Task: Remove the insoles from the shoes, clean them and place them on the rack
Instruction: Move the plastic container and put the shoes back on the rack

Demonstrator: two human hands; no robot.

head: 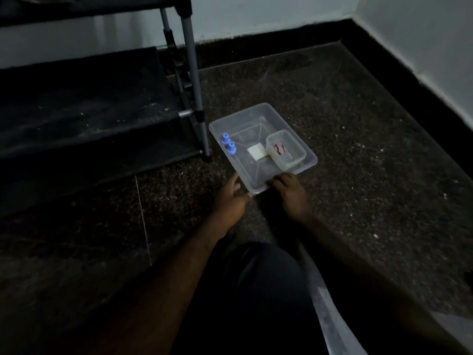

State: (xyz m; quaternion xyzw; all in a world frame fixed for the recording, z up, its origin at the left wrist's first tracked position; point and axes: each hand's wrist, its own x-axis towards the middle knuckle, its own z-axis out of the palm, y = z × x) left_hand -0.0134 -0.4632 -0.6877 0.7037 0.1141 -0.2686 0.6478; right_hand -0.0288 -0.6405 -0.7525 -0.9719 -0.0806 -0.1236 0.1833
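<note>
Both my hands are at the near corner of the clear tray point(252, 172) on the speckled floor point(358, 149). My right hand point(290, 194) has its fingers point(277, 181) curled over the near rim, gripping it. My left hand point(230, 201) sits against the corner itself, thumb point(236, 185) lying along the tray's side wall. The light is too dim for me to tell whether that hand is gripping or only touching.

Inside the tray, just beyond my left thumb, two blue capped pieces point(231, 147) stand by the wall. Beyond my right fingers lies a white square pad point(256, 151), touching a small clear tub point(294, 149) that holds a pinkish item point(279, 149).

The rack point(89, 119), with black shelves and grey poles, stands beyond and left of my left fingers, its foot just beside the tray.
</note>
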